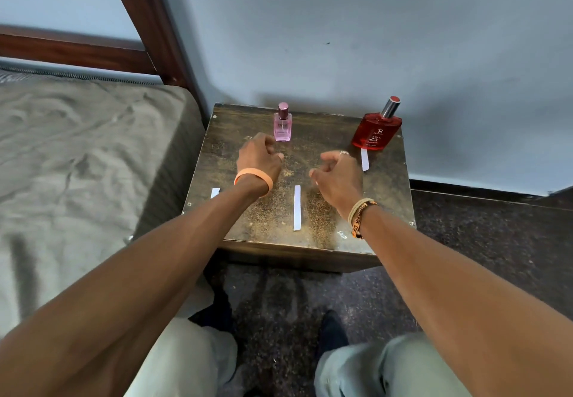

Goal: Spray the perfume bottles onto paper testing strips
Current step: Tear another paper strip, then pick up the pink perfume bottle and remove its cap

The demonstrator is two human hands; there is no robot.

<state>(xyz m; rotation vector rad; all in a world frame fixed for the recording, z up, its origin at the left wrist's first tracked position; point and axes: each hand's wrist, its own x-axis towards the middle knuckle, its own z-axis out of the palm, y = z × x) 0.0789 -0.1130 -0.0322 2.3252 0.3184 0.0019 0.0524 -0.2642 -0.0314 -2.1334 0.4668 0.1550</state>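
Pale blue-grey plaster wall, scuffed with a few dark marks, backs a small dark wooden bedside table with a worn, mottled brown top. The table stands on a dark speckled floor beside a bed with a rumpled grey-brown sheet and a red-brown wooden bed frame. Near the table's far edge, a little left of centre, a small rectangular pink glass perfume bottle with a metallic pink cap stands upright. At the far right corner stands a larger rounded red glass perfume bottle with a silver collar and a red-topped cap. Three white paper testing strips lie flat on the top. The left strip is at the left edge, partly hidden behind the left forearm. The long middle strip runs front to back between the two arms. The right strip lies just in front of the red bottle, and I cannot tell whether its far end touches the base. The left hand, with an orange silicone wristband at the wrist, hovers just in front of the pink bottle, fingers loosely curled and holding nothing. The right hand, with a ring and woven thread bracelets, hangs beside the right strip, its fingers likewise loosely curled round nothing. Pale trousers and a dark shoe show below.
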